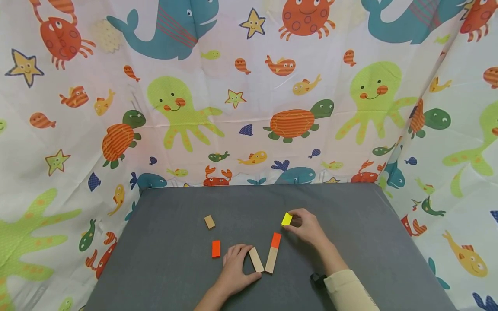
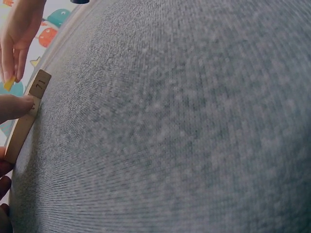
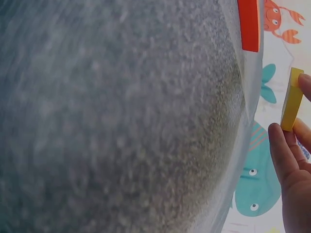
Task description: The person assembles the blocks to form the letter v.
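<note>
My left hand (image 1: 235,268) pinches a long plain wooden block (image 1: 256,259) lengthwise, thumb at its near end and a fingertip at its far end. A second wooden block (image 1: 271,260) slants away beside it, and the two meet at the near end in a V. At the far end of the second block lies an orange-red block (image 1: 276,240), in line with it. Beyond that, my right hand (image 1: 309,226) holds a small yellow block (image 1: 286,219) between thumb and fingertips. In the right wrist view the yellow block (image 3: 292,99) is raised above the grey cloth.
Left of the V, another orange-red block (image 1: 215,249) lies on the grey cloth-covered table (image 1: 171,268). Farther back is a small wooden block (image 1: 209,222). A curtain (image 1: 241,142) printed with sea animals hangs behind and at the sides. A black device (image 1: 317,280) sits by the right wrist.
</note>
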`<action>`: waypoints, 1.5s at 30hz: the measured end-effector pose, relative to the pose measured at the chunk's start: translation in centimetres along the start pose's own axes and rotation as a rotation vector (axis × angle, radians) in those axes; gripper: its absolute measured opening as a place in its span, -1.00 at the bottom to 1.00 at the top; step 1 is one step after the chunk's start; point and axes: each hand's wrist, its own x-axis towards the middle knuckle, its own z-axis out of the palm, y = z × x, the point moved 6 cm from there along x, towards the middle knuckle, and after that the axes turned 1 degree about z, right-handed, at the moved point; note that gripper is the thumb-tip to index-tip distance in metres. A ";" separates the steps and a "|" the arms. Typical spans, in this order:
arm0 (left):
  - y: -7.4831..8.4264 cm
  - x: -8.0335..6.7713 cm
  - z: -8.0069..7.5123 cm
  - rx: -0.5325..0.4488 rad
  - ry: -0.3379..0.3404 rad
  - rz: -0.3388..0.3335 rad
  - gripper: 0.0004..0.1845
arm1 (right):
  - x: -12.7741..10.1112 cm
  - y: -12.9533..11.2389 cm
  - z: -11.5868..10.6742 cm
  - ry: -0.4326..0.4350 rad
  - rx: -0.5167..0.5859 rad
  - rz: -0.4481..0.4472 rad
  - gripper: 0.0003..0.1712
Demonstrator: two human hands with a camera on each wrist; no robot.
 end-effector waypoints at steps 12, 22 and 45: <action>0.0 0.1 0.1 -0.006 0.003 0.000 -0.12 | 0.3 0.1 1.5 -0.043 0.022 0.034 -0.44; -0.1 -0.1 0.1 -0.008 0.001 -0.001 -0.12 | 0.6 0.1 2.7 -0.088 -0.005 0.082 -0.43; 0.0 0.1 0.1 0.004 -0.012 -0.015 -0.11 | 0.8 -0.4 3.2 -0.140 -0.049 0.065 -0.48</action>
